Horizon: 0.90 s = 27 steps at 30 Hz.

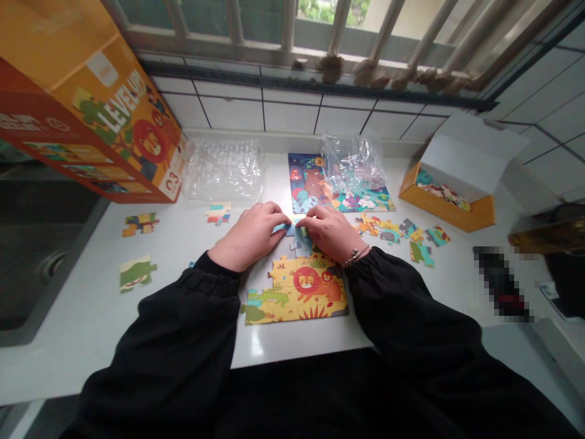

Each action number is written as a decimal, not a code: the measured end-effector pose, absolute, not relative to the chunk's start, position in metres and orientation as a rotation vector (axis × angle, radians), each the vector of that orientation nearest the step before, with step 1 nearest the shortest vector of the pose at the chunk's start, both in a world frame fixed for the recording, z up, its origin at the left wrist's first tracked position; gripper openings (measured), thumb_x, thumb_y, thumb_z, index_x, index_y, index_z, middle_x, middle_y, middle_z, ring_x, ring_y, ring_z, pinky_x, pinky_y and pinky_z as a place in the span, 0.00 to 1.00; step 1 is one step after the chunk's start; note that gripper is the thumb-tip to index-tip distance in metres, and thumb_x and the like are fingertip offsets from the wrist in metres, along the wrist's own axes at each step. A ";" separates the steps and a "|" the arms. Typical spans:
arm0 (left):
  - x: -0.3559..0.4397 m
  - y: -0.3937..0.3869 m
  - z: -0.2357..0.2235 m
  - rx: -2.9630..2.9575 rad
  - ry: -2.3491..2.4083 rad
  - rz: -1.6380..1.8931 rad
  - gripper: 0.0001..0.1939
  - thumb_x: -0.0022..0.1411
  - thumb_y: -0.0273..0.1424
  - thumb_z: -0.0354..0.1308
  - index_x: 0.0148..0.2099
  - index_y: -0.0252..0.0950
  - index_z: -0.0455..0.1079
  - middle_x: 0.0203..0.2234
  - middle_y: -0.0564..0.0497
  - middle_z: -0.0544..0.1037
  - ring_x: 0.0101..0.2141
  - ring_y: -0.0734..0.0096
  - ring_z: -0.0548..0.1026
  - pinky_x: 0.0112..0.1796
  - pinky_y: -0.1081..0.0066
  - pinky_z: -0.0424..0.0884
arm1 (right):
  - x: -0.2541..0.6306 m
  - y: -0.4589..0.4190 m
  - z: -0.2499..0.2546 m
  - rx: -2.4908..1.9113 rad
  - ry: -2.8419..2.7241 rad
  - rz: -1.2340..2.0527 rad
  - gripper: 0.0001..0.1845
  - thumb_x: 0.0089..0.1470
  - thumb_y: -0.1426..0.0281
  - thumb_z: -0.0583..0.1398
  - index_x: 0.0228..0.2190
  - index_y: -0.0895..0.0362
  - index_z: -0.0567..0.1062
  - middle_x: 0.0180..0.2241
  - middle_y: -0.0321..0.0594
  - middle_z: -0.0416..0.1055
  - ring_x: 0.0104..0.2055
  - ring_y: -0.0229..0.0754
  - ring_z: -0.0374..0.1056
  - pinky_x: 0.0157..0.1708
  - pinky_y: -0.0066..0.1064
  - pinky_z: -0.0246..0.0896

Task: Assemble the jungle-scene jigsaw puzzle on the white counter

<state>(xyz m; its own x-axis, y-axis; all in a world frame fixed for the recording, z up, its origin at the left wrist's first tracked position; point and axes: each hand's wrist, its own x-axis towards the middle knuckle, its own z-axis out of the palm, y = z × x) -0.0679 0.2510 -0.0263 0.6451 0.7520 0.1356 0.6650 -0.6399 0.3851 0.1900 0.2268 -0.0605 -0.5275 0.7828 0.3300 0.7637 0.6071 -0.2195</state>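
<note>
A partly joined lion puzzle (pixel 297 296) lies on the white counter (pixel 82 311) in front of me. My left hand (pixel 251 235) and my right hand (pixel 331 231) meet just above it. Both hands have curled fingers pinching small bluish puzzle pieces (pixel 292 227) at the puzzle's upper edge. Black sleeves cover both arms, and a bracelet sits on the right wrist.
An orange puzzle box (pixel 91 110) stands at the left. Clear plastic bags (pixel 223 167) and a finished blue puzzle (pixel 311 183) lie behind. Loose pieces (pixel 411 235) are scattered right and left (pixel 137 271). An open orange tray box (pixel 450 183) holds more pieces. A sink (pixel 36 256) lies at far left.
</note>
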 end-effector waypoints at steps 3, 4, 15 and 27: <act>-0.067 0.249 -0.027 2.583 1.159 0.409 0.11 0.75 0.31 0.62 0.56 0.42 0.82 0.52 0.43 0.77 0.52 0.53 0.75 0.56 0.54 0.71 | 0.187 0.224 -0.059 -1.286 -2.431 0.038 0.19 0.71 0.78 0.57 0.55 0.53 0.81 0.48 0.47 0.77 0.47 0.50 0.68 0.49 0.41 0.64; -0.067 0.249 -0.028 2.588 1.161 0.414 0.11 0.75 0.31 0.62 0.56 0.42 0.82 0.52 0.43 0.77 0.52 0.53 0.75 0.56 0.55 0.72 | 0.187 0.224 -0.058 -1.291 -2.435 0.029 0.19 0.71 0.78 0.57 0.56 0.53 0.81 0.49 0.47 0.77 0.48 0.50 0.68 0.49 0.41 0.63; -0.100 0.252 -0.003 2.528 1.689 0.386 0.18 0.73 0.29 0.55 0.59 0.34 0.79 0.51 0.38 0.80 0.54 0.48 0.77 0.59 0.54 0.73 | 0.188 0.222 -0.058 -1.278 -2.462 0.049 0.18 0.70 0.79 0.57 0.53 0.53 0.81 0.49 0.48 0.77 0.48 0.51 0.68 0.50 0.42 0.64; -0.179 0.268 -0.016 2.206 2.025 0.159 0.28 0.65 0.51 0.60 0.53 0.33 0.79 0.45 0.36 0.81 0.48 0.42 0.80 0.50 0.53 0.75 | 0.197 0.224 -0.055 -1.224 -2.361 0.247 0.17 0.70 0.75 0.58 0.56 0.55 0.77 0.51 0.50 0.77 0.52 0.54 0.72 0.55 0.47 0.69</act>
